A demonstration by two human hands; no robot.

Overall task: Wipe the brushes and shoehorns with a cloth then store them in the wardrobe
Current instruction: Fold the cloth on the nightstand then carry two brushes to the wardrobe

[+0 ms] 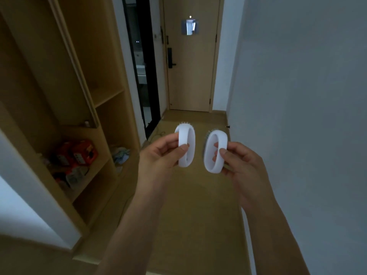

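Red packages [76, 153] crowd the wardrobe [103, 76] shelf; upper compartments open.

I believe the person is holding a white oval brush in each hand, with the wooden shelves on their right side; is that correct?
Not quite: the head view shows the wooden shelves on the person's left side, not the right. The rest holds: the left hand holds one white oval brush and the right hand holds the other brush.

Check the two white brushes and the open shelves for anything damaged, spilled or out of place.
Nothing looks damaged. The left hand and right hand each hold an intact white brush. The red packages on the wardrobe shelf lie jumbled, some tipped, and a cable trails loose on the floor near the dark doorway.
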